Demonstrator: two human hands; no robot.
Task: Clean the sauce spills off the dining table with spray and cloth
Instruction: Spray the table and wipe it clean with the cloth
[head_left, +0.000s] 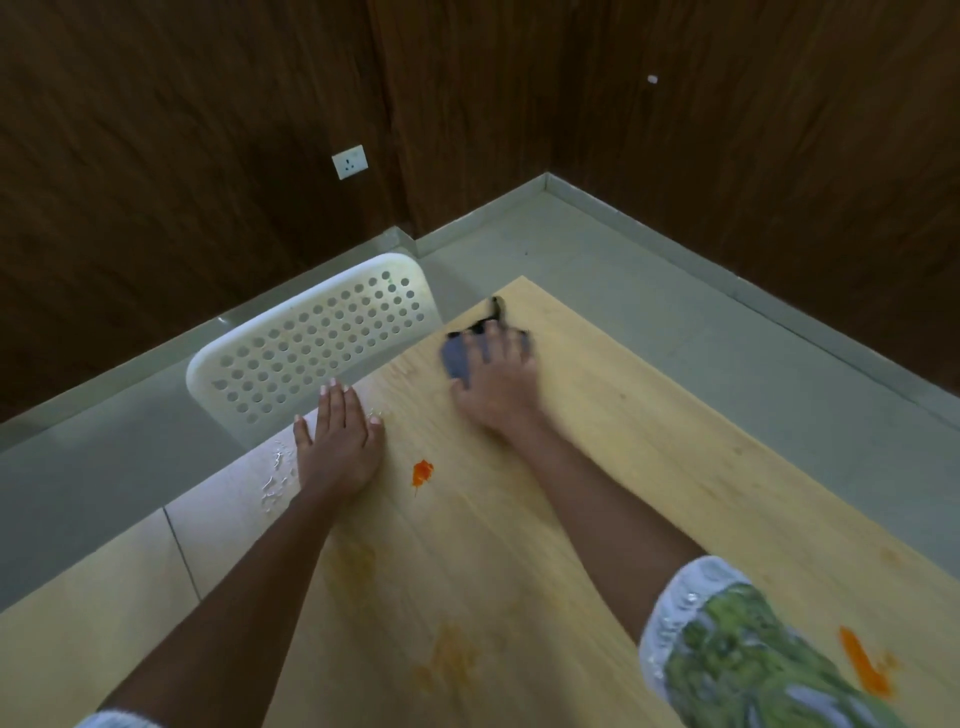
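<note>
Right hand (496, 387) on dark cloth (460, 358)

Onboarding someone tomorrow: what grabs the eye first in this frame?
Two bare forearms reach across the pale wood table. The right hand presses a dark cloth near the far corner; the left hand lies flat at the left edge. An orange sauce blob sits between them, another sauce streak lower right.
</note>
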